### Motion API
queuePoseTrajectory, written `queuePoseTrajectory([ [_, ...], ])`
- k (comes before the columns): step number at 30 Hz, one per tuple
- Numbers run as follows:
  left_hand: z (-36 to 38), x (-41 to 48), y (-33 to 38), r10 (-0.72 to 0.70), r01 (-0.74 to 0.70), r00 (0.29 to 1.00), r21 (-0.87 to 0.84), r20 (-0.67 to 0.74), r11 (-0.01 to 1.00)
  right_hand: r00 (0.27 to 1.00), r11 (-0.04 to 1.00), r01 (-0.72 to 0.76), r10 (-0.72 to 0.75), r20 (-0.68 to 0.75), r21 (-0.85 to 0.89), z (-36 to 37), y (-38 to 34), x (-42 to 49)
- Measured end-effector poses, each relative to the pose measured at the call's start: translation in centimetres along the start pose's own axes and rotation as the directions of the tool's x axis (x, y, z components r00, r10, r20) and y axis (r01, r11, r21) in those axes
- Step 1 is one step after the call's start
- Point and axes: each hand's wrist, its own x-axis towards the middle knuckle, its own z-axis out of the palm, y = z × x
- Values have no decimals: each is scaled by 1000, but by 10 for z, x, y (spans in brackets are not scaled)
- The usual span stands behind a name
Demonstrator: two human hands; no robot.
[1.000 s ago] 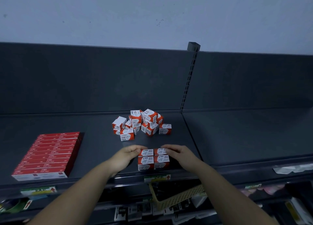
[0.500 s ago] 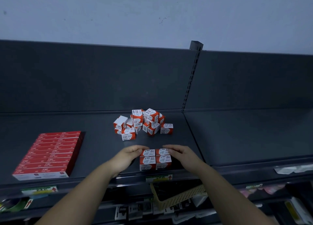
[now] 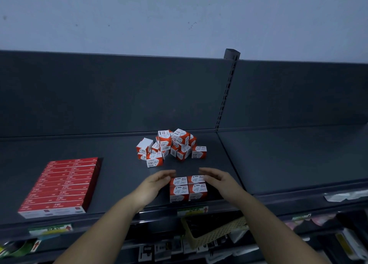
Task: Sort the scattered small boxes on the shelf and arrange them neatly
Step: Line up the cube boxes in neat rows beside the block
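A tidy block of small boxes sits at the near edge of the shelf, two boxes across. In this dim light I cannot tell whether it is two rows deep or two layers high. The left hand lies flat against the block's left side. The right hand is at its right, with fingers reaching over the far right box. Neither grip is closed round anything: both are wide and flat, bracketing the block. The step in hand looks like squaring it up. To do that well, press inward evenly from both sides so the seams close without skewing the rows. Then nudge the far faces flush and keep the near faces in line with the shelf edge, not over it. Light pressure should do, since such cartons probably slide easily and dent. Most of the work lies ahead. The loose heap sits farther back, apart from the block, its boxes tipped at all angles and one lone box at its right. The red packs at the left are already in order.
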Motion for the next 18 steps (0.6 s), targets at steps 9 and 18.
queuePoseTrajectory([
  [9, 1, 5, 10, -2, 8, 999, 200, -33, 980, 993, 999, 28, -26, -114, 16, 0, 3, 11],
  [18, -22, 40, 70, 254, -180, 924, 260, -287, 949, 971, 994, 35, -58, -232, -101, -3, -43, 54],
])
